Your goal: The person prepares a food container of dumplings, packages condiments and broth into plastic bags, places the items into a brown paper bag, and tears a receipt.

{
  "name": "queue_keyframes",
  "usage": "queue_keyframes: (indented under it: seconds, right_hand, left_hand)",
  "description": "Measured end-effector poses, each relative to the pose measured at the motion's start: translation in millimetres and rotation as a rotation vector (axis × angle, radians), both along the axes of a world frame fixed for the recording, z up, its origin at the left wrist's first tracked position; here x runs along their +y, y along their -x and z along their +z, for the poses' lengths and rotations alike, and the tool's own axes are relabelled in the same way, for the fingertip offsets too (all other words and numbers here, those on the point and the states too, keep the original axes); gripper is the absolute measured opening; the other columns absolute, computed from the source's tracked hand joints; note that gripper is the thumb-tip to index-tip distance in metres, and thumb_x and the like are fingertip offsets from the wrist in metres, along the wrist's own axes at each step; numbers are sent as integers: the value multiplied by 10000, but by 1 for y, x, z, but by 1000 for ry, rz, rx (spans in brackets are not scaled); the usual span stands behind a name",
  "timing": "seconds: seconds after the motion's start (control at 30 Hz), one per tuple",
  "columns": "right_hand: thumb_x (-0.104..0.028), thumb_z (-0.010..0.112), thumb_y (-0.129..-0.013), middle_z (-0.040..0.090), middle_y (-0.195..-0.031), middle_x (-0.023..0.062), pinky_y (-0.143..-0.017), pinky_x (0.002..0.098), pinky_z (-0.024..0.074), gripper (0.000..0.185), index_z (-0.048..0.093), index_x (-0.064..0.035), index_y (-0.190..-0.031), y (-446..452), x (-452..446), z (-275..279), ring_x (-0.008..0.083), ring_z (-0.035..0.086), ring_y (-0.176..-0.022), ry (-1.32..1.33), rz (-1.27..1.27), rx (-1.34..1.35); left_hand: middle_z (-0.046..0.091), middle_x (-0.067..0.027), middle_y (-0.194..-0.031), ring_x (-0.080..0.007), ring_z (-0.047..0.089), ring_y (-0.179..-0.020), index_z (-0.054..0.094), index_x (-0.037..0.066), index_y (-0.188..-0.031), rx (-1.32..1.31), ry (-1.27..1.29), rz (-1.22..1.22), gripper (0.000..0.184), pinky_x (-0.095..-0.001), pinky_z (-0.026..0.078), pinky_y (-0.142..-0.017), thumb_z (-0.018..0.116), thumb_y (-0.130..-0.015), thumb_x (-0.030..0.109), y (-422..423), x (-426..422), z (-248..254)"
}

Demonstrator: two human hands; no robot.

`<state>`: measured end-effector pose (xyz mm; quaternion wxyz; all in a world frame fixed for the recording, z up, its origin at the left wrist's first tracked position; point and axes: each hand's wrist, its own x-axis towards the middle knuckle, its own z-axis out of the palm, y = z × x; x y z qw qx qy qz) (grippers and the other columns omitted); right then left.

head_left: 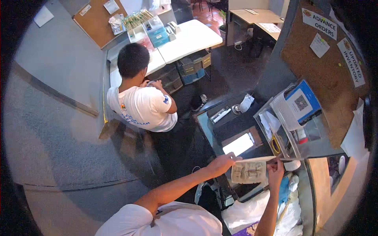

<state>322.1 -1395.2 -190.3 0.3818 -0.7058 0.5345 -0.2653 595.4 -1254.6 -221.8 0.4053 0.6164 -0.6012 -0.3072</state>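
Note:
My left hand point(223, 163) is closed on the left end of a pale, shallow tray point(249, 173). The tray has a light rim along its far side and what look like several moulded compartments; its contents are too blurred to make out. At its right end, the fingers of my right hand point(275, 170) pinch the edge. Both hands hold the tray raised and tilted over the near side of a dark counter. Just beyond it lies a lit white screen or panel point(239, 144). Yellow-handled scissors point(275, 144) stand in a clear organizer point(291, 147) to the right.
White plastic bags point(244, 212) fill the space below my right arm. Another person point(141, 94) in a white shirt sits ahead left, hands close together, by a white table point(193, 39). A QR-code stand point(301, 102) rests by the organizer under a corkboard point(327, 67).

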Motion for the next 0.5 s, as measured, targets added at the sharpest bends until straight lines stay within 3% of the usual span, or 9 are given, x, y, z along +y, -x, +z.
queue_keyframes:
  seconds: [0.07,0.1,0.17,0.2,0.23,0.33,0.37,0.47,0.5]
  right_hand:
    - [-67,687,-890,689,-996,111,-824,359,517,213,662,8,-1088,-4,-10,-7,232,651,-872,64,101,-119]
    - [-78,656,-908,668,-941,133,-804,398,508,152,658,6,-1034,1,-16,-18,284,640,-838,110,119,-97]
    - [-94,637,-916,652,-922,164,-786,421,500,129,648,8,-996,11,-20,-37,333,631,-832,147,97,47]
    - [-101,627,-921,644,-912,179,-778,433,496,125,643,9,-977,13,-21,-46,358,626,-829,162,86,122]
    - [-70,627,-925,614,-825,143,-716,356,465,108,591,28,-894,4,-16,-37,238,589,-761,255,84,121]
    - [-47,606,-917,589,-808,158,-700,367,467,83,586,31,-897,-1,-11,-25,282,582,-737,301,122,149]
    - [-12,582,-891,592,-823,169,-711,380,481,64,596,42,-923,-3,-10,-14,305,592,-765,340,202,126]
    - [33,552,-869,617,-840,164,-692,349,514,103,624,43,-942,1,-10,-17,257,638,-749,261,236,30]
    - [49,538,-865,626,-848,156,-679,333,524,128,634,47,-948,8,-16,-23,239,650,-737,236,280,39]
  left_hand:
    - [616,-161,-954,-322,655,-958,663,0,-1001,39,-105,-125,348,-397,513,-807,558,-1027,332,-6,1,12]
    - [614,-177,-1124,-344,632,-1097,574,119,-1377,52,-417,-229,360,-434,514,-953,492,-1051,248,-12,-5,7]
    - [591,-163,-1199,-340,632,-1097,545,139,-1416,31,-470,-311,381,-435,510,-973,448,-1075,278,-20,-13,42]
    - [586,-161,-1222,-331,640,-1078,547,144,-1421,-2,-401,-342,390,-439,514,-964,460,-1070,290,-20,-13,27]
    - [581,-159,-1245,-323,648,-1059,549,149,-1426,-36,-330,-371,399,-443,519,-956,472,-1066,303,-20,-13,13]
    - [602,-160,-1206,-294,665,-1017,563,144,-1414,55,-437,-345,401,-424,551,-877,536,-1032,264,-24,-26,31]
    - [631,-149,-1130,-275,674,-930,582,105,-1373,117,-337,-289,399,-412,567,-772,600,-986,198,-20,-24,20]
    - [625,-148,-964,-333,658,-803,645,34,-1171,-22,-64,-154,234,-445,549,-735,621,-966,142,-6,-21,-5]
    - [624,-151,-934,-334,656,-803,641,22,-1134,44,-61,-99,209,-442,547,-737,621,-968,147,-1,-17,-9]
